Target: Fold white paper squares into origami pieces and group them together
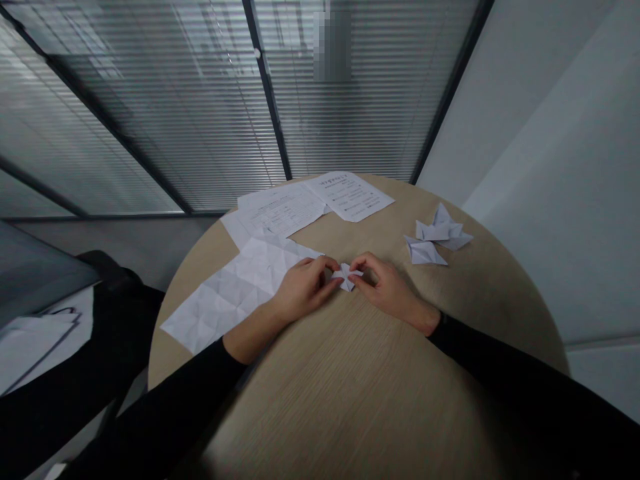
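A small folded piece of white paper (346,276) is held just over the middle of the round wooden table. My left hand (306,285) pinches its left side between thumb and fingers. On its right side, my right hand (383,283) grips it the same way. Parts of the paper are hidden under my fingertips. Beside my left wrist lies a large creased sheet of white paper (225,293), partly covered by that forearm. Several folded white paper shapes (435,237) with pointed corners sit together to the right, beyond my right hand.
Printed sheets (345,193) overlap at the far edge of the table (380,393). Behind it stands a glass partition with blinds (200,107), and a white wall (565,200) is at the right. Papers (45,340) rest on a dark surface at the lower left.
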A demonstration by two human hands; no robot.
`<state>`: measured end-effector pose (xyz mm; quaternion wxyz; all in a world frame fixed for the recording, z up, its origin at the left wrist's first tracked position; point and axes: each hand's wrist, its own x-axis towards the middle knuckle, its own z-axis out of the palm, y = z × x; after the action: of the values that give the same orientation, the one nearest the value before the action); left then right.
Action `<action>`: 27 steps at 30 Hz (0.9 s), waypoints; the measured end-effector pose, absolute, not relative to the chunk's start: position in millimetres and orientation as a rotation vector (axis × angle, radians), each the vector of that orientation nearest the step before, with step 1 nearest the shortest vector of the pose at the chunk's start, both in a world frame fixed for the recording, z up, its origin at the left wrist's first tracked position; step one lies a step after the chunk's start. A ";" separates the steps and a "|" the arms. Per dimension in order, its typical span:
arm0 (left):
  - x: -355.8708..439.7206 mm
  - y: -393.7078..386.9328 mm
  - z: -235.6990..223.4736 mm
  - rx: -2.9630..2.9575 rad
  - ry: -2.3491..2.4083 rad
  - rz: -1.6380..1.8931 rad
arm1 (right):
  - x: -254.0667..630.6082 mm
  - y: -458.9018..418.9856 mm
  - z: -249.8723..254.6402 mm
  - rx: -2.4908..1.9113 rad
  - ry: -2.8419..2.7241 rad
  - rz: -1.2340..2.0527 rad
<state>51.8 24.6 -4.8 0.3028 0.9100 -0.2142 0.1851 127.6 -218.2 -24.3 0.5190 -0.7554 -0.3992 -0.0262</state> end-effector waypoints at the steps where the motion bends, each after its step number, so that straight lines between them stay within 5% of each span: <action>1: 52.0 25.0 -5.7 2.406 -0.552 0.478 | 128.3 -218.5 -25.6 -1.814 -0.948 -0.065; 27: 53.7 28.4 -7.4 2.502 -0.691 0.439 | 125.6 -218.9 -22.0 -1.836 -1.054 -0.018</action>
<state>53.7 28.4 -7.4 0.2517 0.9199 -0.2540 0.1612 125.6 -218.9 -22.0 0.4901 -0.7560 -0.4338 -0.0075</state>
